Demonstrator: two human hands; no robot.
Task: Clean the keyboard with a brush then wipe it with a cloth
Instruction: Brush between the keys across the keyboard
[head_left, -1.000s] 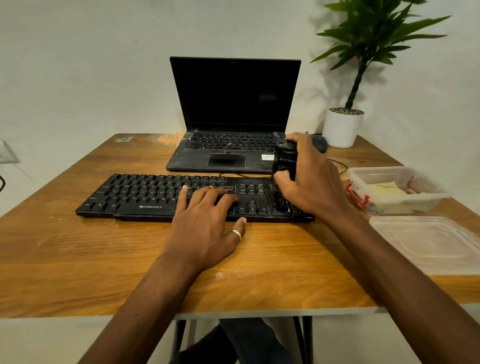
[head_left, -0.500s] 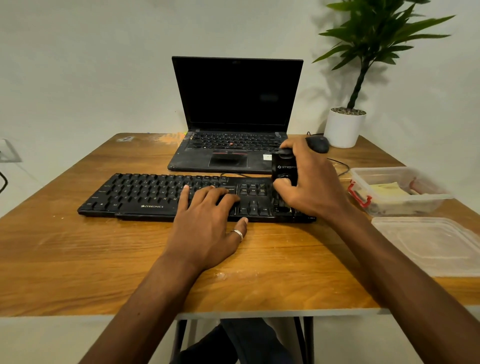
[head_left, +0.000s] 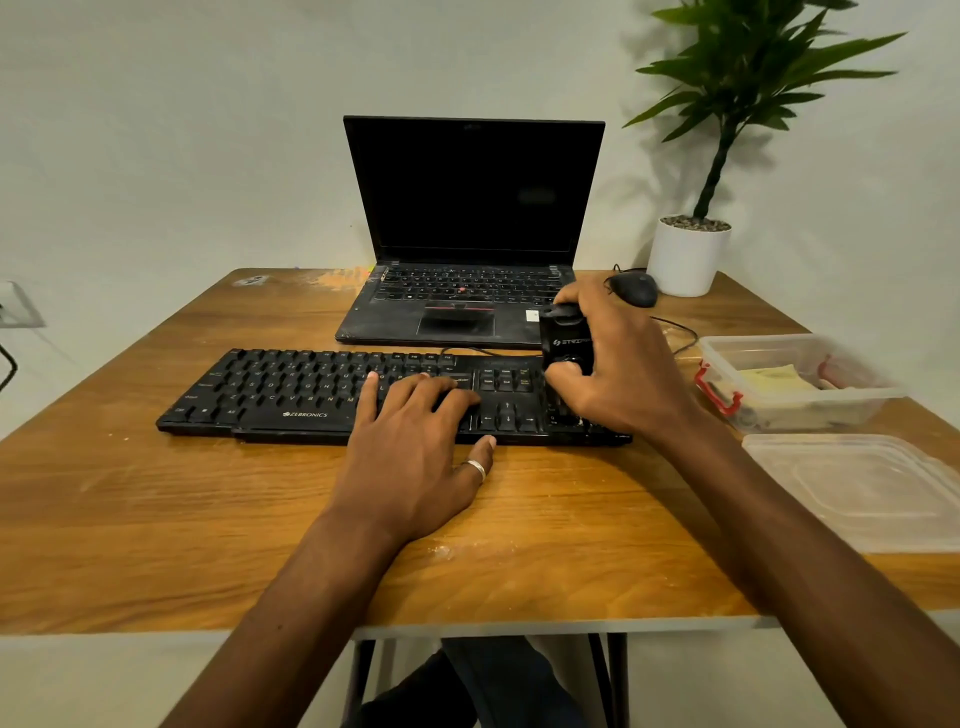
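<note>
Midway across the brown wooden table (head_left: 156, 519), a long black keyboard (head_left: 291, 389) is lying. The left hand (head_left: 410, 457) is resting on it, fingers apart; the right hand (head_left: 628, 374) is gripping a black blocky brush (head_left: 566, 343) at its right end.

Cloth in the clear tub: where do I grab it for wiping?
Pinch the top fold of the yellow cloth from straight above: it lies low in the open tub, whose walls block the sides; the lid is off, beside it.

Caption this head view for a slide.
Right hand grips black brush over the keyboard; left hand rests on its keys.
</note>
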